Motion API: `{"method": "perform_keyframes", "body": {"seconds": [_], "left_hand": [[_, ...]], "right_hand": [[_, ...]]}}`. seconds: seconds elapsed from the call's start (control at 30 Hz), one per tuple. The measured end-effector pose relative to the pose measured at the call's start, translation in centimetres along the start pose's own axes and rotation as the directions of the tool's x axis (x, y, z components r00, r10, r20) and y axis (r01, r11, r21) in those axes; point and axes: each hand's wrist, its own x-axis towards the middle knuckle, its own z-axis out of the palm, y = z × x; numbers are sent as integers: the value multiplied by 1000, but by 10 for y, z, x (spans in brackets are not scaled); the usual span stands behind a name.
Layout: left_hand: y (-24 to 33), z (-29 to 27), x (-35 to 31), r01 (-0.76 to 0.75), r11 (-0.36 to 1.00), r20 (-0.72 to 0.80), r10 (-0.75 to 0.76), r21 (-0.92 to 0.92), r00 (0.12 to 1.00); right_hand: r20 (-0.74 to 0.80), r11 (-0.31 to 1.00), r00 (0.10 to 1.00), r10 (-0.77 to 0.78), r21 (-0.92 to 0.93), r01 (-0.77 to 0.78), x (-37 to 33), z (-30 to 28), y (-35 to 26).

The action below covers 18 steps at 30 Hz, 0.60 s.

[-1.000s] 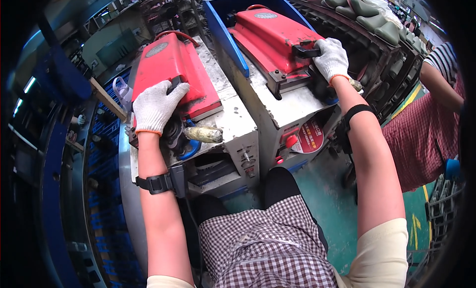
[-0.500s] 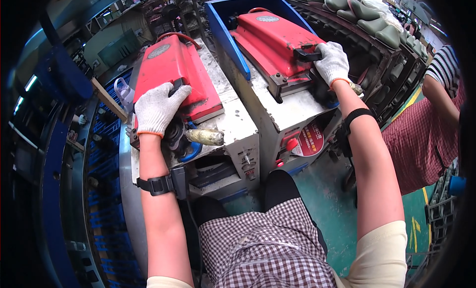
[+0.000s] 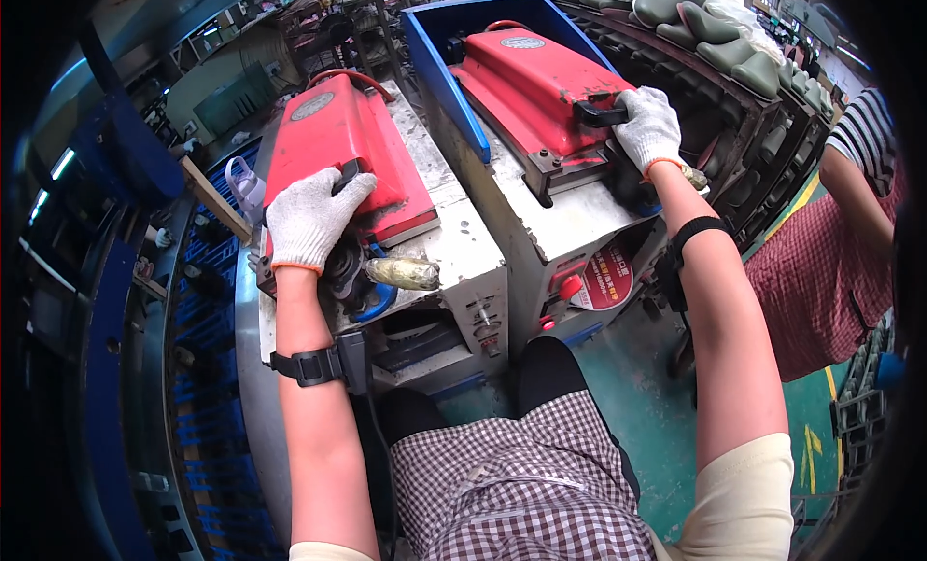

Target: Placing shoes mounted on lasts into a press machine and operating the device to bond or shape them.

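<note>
Two machines with red metal covers stand side by side in front of me. My left hand, in a white knit glove, is closed round the black handle at the near end of the left red cover. On the right red cover, my gloved right hand grips a similar black handle. Both covers lie lowered over their machines; what is beneath them is hidden. A lever grip wrapped in yellowish tape sticks out below my left hand, beside a blue curved part.
Racks of grey-green clog-like shoes fill the far right. A person in a striped top and red checked apron stands close on my right. A red knob is on the right machine's front. A wooden bar lies at left.
The whole view has shifted slightly, with the machines a little lower in it. Both hands keep their hold on the handles.
</note>
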Motion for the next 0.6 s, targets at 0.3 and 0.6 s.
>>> {"method": "perform_keyframes", "body": {"seconds": [0.3,0.6], "left_hand": [[1,-1,0,7,1000,7,-7,7,1000],[0,0,2,6,1000,13,-7,23,1000]], "right_hand": [[-3,1000,1000,3,4,-3,-1,-2,-2],[-9,1000,1000,5,5,-5,-1,-1,-2]]}}
